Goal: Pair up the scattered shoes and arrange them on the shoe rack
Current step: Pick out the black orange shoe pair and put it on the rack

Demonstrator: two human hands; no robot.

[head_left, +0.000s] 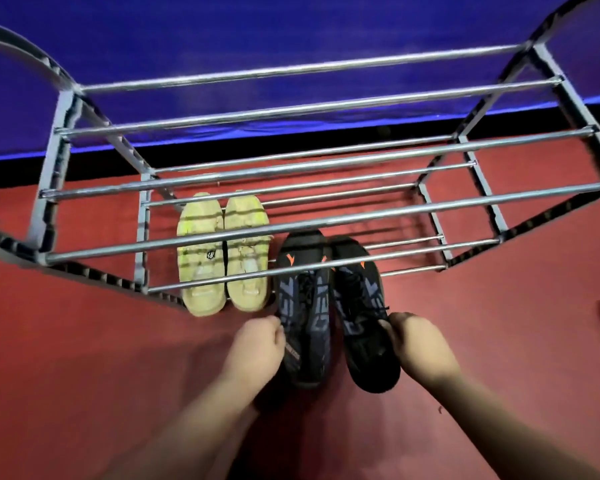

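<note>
- Your left hand [257, 344] and right hand [420, 344] each pinch one of the black shoes [305, 317], half under the rack [291, 223].
- Push both evenly, probably onto its bottom tier, beside the yellow pair [222, 258].

Two hands hold a black pair at the foot of the rack [326, 221].
The left hand [257, 344] grips the left black shoe [305, 317] and the right hand [420, 344] grips the right black shoe [364, 323]. Their toes lie under the lowest bars, just beside a yellow pair [201, 271], over a red floor [84, 341].
</note>
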